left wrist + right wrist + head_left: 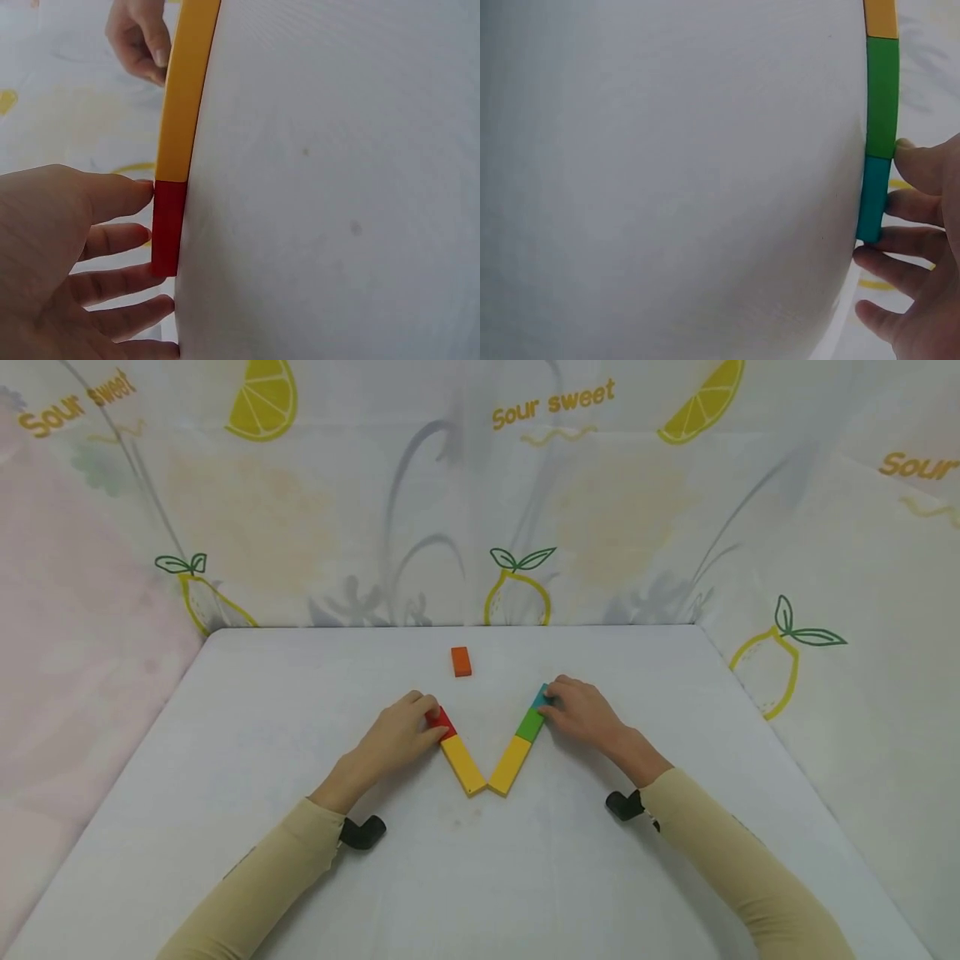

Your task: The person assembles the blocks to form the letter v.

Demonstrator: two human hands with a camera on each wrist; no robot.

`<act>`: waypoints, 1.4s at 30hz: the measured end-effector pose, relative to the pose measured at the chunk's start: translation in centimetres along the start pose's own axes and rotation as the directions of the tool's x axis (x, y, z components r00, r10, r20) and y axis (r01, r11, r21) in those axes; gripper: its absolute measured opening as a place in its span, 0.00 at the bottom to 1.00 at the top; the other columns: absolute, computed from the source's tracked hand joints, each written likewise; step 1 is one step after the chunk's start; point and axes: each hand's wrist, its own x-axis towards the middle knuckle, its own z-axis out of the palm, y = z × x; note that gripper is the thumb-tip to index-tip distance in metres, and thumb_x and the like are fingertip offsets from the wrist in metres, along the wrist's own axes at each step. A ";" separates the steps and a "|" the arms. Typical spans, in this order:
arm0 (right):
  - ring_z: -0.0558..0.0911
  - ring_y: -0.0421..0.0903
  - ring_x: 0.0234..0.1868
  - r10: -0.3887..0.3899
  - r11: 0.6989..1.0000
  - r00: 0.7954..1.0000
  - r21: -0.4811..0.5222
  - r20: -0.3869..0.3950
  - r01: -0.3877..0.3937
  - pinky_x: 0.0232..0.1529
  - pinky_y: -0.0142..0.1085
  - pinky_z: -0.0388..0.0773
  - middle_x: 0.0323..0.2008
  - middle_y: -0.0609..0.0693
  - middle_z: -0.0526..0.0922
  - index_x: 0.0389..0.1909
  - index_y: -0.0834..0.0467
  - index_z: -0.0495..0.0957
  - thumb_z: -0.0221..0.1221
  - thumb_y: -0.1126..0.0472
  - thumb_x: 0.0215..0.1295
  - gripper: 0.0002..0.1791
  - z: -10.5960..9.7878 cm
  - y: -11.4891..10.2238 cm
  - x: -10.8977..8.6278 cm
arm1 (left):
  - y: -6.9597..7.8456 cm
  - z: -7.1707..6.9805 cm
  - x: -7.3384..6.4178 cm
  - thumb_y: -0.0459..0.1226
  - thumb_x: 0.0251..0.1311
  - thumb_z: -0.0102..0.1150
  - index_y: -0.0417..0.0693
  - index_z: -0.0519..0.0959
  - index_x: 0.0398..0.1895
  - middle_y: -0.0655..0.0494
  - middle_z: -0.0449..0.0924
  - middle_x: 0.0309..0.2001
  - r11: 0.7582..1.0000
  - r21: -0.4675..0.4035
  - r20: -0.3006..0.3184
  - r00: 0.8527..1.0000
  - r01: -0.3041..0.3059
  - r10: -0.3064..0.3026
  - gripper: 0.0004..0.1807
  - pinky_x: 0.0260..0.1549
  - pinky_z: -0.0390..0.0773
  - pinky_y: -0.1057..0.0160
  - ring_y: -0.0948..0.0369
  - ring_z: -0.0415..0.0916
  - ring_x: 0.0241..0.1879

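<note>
My left hand (401,731) is beside a red block (442,723), its thumb and fingertips touching the side and outer end. In the left wrist view these fingers are spread. The red block meets a longer yellow block (465,766) end to end. My right hand (581,710) touches a teal block (541,696) with its fingertips, the thumb near the joint with a green block (530,725). Below the green one comes another yellow block (509,766). Both rows lie on the table and meet at their near ends, forming a V.
An orange block (461,662) lies alone beyond the V, towards the table's far edge. The white table (480,877) ends at a fabric backdrop (337,510) printed with lemons. A black device (363,832) is attached at the left wrist, another black device (625,805) at the right.
</note>
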 end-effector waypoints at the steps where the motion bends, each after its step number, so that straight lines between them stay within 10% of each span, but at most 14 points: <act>1: 0.80 0.47 0.41 0.000 1.000 1.000 0.001 -0.002 0.000 0.49 0.43 0.79 0.42 0.52 0.83 0.49 0.62 0.82 0.62 0.54 0.68 0.17 0.0 0.0 0.0 | 0.0 0.0 0.0 0.43 0.64 0.64 0.46 0.77 0.44 0.52 0.77 0.44 1.000 -0.001 0.000 1.000 0.000 0.000 0.13 0.41 0.79 0.59 0.58 0.73 0.37; 42: 0.79 0.48 0.40 -0.011 0.999 1.000 0.037 -0.014 0.012 0.48 0.43 0.79 0.41 0.53 0.82 0.49 0.63 0.82 0.63 0.55 0.67 0.17 0.1 0.3 -0.1 | -2.2 -1.5 3.9 0.46 0.66 0.58 0.53 0.78 0.56 0.54 0.78 0.59 0.995 -0.052 0.097 0.992 0.089 -0.084 0.18 0.59 0.75 0.48 0.54 0.74 0.58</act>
